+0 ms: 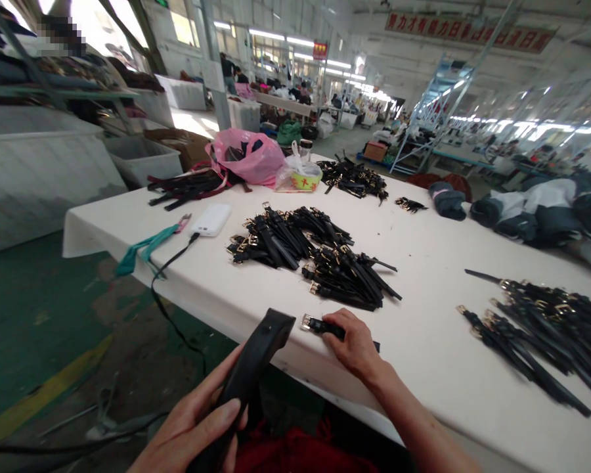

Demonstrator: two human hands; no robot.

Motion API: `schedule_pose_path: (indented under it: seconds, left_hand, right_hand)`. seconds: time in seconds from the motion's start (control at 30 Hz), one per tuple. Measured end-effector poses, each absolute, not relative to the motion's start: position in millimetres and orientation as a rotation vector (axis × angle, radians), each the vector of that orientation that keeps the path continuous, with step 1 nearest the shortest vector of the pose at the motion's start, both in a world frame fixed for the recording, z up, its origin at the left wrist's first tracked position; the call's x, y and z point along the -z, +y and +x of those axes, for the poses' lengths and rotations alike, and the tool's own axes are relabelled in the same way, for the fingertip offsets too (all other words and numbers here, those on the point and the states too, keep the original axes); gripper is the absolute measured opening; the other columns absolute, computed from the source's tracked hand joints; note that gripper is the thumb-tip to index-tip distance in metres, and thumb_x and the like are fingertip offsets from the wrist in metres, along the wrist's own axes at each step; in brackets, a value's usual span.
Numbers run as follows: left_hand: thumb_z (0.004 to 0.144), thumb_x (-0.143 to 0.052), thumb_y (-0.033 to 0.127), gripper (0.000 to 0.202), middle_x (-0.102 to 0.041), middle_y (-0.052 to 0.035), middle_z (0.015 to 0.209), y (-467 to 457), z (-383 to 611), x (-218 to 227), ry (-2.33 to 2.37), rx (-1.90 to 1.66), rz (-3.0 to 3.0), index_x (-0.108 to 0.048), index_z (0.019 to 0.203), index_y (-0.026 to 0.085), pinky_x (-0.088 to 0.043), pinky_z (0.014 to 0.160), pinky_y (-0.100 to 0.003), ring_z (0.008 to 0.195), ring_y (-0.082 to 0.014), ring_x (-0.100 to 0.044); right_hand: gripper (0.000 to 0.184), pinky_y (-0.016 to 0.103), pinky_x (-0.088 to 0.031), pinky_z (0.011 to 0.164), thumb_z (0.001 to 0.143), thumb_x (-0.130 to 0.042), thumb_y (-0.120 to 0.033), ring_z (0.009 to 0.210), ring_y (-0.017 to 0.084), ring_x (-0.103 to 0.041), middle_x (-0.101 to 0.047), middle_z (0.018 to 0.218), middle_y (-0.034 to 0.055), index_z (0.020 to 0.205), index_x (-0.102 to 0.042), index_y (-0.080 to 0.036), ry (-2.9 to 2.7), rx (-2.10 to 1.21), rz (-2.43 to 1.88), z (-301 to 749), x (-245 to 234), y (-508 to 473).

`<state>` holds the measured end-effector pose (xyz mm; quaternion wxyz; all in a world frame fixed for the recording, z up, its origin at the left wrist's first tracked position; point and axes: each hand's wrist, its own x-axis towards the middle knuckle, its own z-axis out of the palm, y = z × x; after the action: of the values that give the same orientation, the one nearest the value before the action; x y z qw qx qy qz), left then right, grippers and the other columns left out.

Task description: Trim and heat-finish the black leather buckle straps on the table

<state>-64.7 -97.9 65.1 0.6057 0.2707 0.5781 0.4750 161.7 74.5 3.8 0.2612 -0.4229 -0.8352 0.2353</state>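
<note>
In my left hand (201, 420) is a long, glossy black object (256, 355) with a flat, wider end pointing up and away from me; its exact kind is not clear. My fingers and thumb wrap its lower part, just off the table's front edge. At that edge, my right hand (352, 338) pinches a short black buckle strap (335, 330), its metal buckle (305, 322) pointing left. Just beyond lie two piles of similar black straps, a left pile (276, 236) and a nearer right pile (352, 276), with gold-coloured buckles.
The white-covered table (423, 263) also bears more buckle straps (556, 322) at right, a far pile (354, 177), a pink bag (249, 154), a yellow-green bowl (305, 179) in plastic and a white power bank (211, 220). Its black cable (170, 263) hangs over the left edge.
</note>
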Motion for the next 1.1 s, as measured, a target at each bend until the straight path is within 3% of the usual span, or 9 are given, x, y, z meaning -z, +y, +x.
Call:
schedule_pose_path:
  seconds: [0.2,0.53,1.1]
  left_hand:
    - [0.078,-0.063,0.048,0.08,-0.064,-0.0022,0.078,-89,-59,-67,1.314,-0.903,0.724,-0.024,0.146,0.031,-0.05,0.043,-0.025,0.049,-0.0159,-0.061]
    - [0.081,-0.058,0.049,0.079,-0.061,-0.0006,0.075,-62,-39,-79,1.335,-0.75,0.779,-0.022,0.147,0.028,-0.045,0.042,-0.02,0.048,-0.0132,-0.061]
    - [0.083,-0.056,0.048,0.08,-0.058,0.0007,0.074,-42,-36,-74,1.456,-0.784,0.86,-0.015,0.148,0.028,-0.047,0.041,-0.024,0.046,-0.0152,-0.061]
  right_hand:
    - [0.018,0.029,-0.045,0.081,0.078,-0.063,-0.027,0.088,0.019,-0.057,-0.063,0.091,0.0038,0.095,-0.068,-0.024,-2.243,-0.555,-1.246,153,-3,67]
    - [0.01,0.031,-0.044,0.079,0.077,-0.064,-0.025,0.086,0.019,-0.055,-0.063,0.086,0.0044,0.086,-0.066,-0.021,-2.199,-0.59,-1.189,157,4,72]
    - [0.014,0.031,-0.044,0.079,0.074,-0.065,-0.027,0.085,0.02,-0.055,-0.062,0.085,0.0053,0.085,-0.066,-0.019,-2.126,-0.578,-1.239,158,11,72]
